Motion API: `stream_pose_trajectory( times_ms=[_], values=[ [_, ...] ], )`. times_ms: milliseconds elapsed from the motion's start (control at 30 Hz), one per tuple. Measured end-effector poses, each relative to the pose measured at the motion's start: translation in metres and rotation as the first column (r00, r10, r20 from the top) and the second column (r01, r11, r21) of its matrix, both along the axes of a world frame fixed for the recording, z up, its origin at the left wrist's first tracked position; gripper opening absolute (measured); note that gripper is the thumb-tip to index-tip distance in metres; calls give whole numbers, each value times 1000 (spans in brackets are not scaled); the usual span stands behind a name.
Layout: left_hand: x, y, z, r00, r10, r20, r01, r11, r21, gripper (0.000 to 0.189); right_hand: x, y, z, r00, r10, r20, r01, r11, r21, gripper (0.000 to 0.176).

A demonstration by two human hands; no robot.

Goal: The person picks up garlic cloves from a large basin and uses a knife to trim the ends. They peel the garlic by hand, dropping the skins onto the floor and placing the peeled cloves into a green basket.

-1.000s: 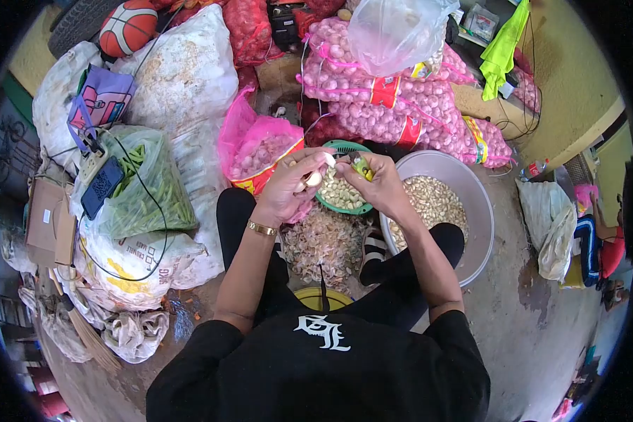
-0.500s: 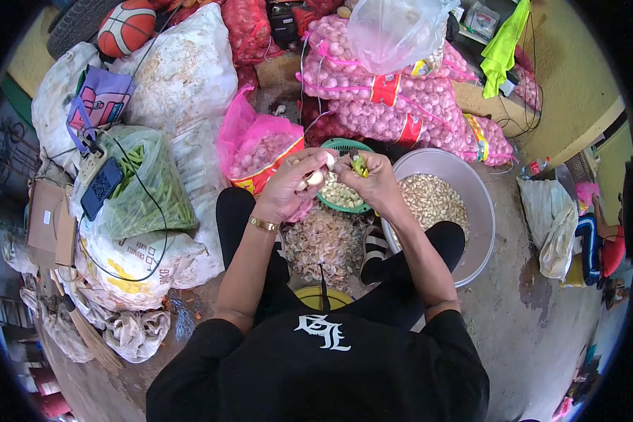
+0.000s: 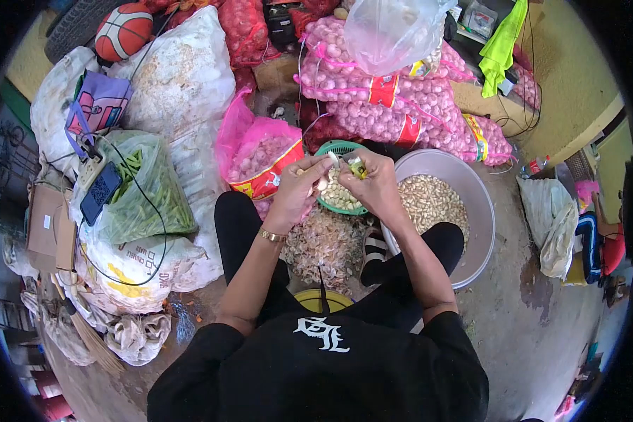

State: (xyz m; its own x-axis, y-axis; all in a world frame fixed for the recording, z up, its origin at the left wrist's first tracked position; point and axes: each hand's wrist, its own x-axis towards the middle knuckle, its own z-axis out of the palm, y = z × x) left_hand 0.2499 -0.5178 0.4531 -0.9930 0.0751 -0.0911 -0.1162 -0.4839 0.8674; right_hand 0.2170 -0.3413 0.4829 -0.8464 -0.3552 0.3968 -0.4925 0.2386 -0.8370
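Left hand: curled around pale garlic cloves.
Right hand: closed on small yellow-green knife.
Placement: both held over round green plastic basket.

My left hand pinches garlic cloves; my right hand grips a yellow-green tool, both above the green basket.

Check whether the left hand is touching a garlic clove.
Touching. The head view shows the left hand with its fingers pinched on a white garlic clove, with no gap. The right hand grips a yellow-green tool beside it.
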Motion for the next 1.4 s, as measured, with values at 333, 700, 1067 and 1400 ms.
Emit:
stream_pose_trajectory(
  times_ms=[333, 700, 1067, 1400],
  values=[
    [2, 8, 7, 997, 45, -59, -54, 986, -159, 20, 1, -1, -3, 1000, 17, -15, -17, 1000, -7, 15],
    [8, -17, 8, 999, 43, -8, -44, 992, -121, 19, 0, 27, -21, 993, 91, 77, -107, 965, 241, 13],
    [14, -16, 14, 999, -6, -37, -4, 964, -267, 22, 2, 11, -13, 984, 59, 170, -65, 997, 30, 24],
    [27, -14, -7, 1000, -11, 22, 16, 965, -263, 24, 5, -11, -25, 876, 270, 399, -158, 943, -293, 15]
  ],
)
